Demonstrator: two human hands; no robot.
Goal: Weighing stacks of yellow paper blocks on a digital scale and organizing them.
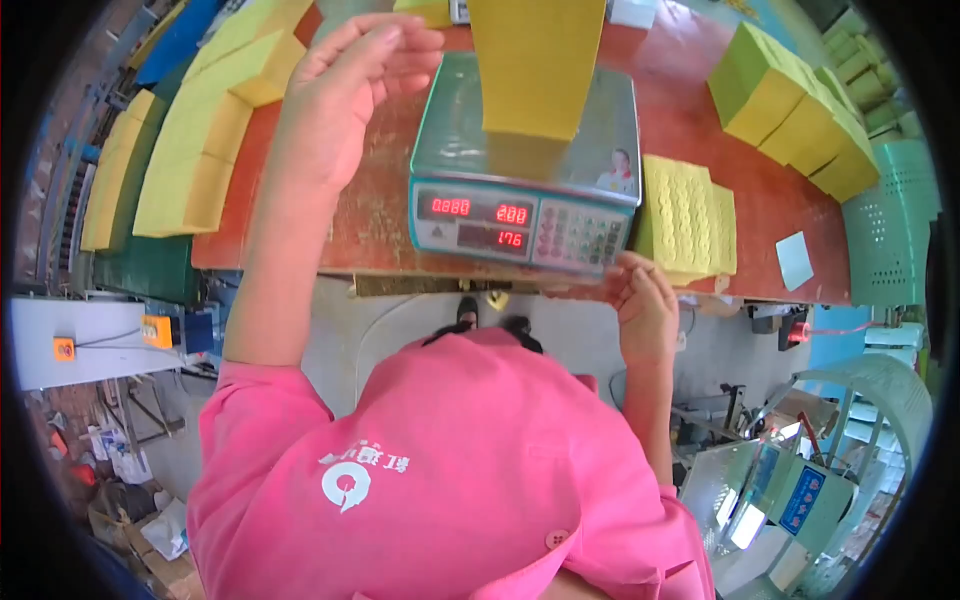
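A tall yellow block (535,70), which looks like stacked paper, stands on the metal pan of a teal-edged digital scale (440,130) whose red display is lit. My left hand (365,75) is raised beside the pan's left edge, apart from the block. Its fingers are loosely bent and spread, with nothing in them. By the scale's front right corner is my right hand (645,300), its fingers curled but apart and slightly blurred; I see nothing held there. Just beyond it, a yellow stack with a bumpy, patterned top (685,215) rests against the scale's right side.
Rows of yellow blocks line the left (190,170) and the far right (795,115) of the red worktable (370,225). A small white card (795,261) lies near its right front edge. A green perforated chair (885,235) adjoins the right side; another stands lower right.
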